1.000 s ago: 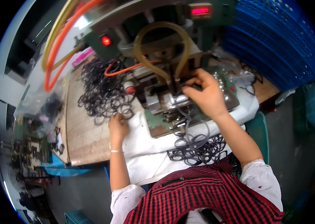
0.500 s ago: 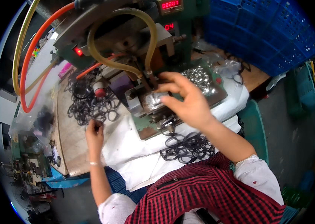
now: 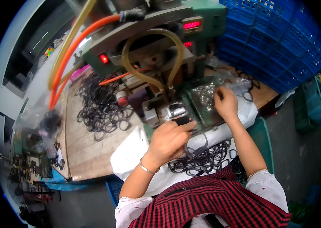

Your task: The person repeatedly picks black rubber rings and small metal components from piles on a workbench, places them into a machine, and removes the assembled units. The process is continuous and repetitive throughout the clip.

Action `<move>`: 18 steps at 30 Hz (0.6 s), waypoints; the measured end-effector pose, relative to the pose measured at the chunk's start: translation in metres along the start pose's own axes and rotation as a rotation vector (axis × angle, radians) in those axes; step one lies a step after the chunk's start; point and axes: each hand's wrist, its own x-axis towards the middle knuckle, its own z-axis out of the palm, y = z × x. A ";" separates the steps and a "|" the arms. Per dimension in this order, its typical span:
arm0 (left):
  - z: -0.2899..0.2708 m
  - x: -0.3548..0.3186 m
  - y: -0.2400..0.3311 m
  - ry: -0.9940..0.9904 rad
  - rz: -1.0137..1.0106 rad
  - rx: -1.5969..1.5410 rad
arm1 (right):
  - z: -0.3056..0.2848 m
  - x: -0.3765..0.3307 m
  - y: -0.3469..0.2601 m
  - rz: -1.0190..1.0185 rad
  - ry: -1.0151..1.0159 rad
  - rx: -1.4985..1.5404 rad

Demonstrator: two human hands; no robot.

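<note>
My left hand (image 3: pixel 169 141) is closed at the front of the press's metal die block (image 3: pixel 175 110), its fingers pinching a black band (image 3: pixel 181 120). A thin loop (image 3: pixel 202 148), seemingly part of that band, hangs beside the fingers. To the right, my right hand (image 3: pixel 227 103) reaches into a green tray (image 3: pixel 203 117) of small shiny metal pieces (image 3: pixel 203 95). Its fingertips are curled together among the pieces; whatever they grip is hidden. Black bands lie heaped on white cloth in a near pile (image 3: pixel 200 161) below my hands.
The green press (image 3: pixel 96 57) stands ahead, with hoses (image 3: pixel 103 23) looping over it and a red button (image 3: pixel 122 99) at its left. Another heap of black bands (image 3: pixel 99 100) covers the wooden table (image 3: pixel 88 155). Blue crates (image 3: pixel 274 41) rise at the back right; a green bin (image 3: pixel 262 140) stands at right.
My left hand has come from the table by the left heap to the die with a black band. My right hand has left the die for the tray of metal pieces. The view has shifted.
</note>
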 end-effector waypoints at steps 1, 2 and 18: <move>-0.003 0.002 0.002 -0.018 -0.011 -0.008 | 0.002 -0.002 0.002 0.026 -0.007 -0.008; -0.005 0.003 0.003 -0.035 -0.024 -0.013 | 0.004 -0.003 0.004 0.049 -0.015 -0.014; -0.114 -0.083 -0.039 0.505 -0.568 0.713 | -0.010 -0.025 -0.006 0.200 -0.087 0.407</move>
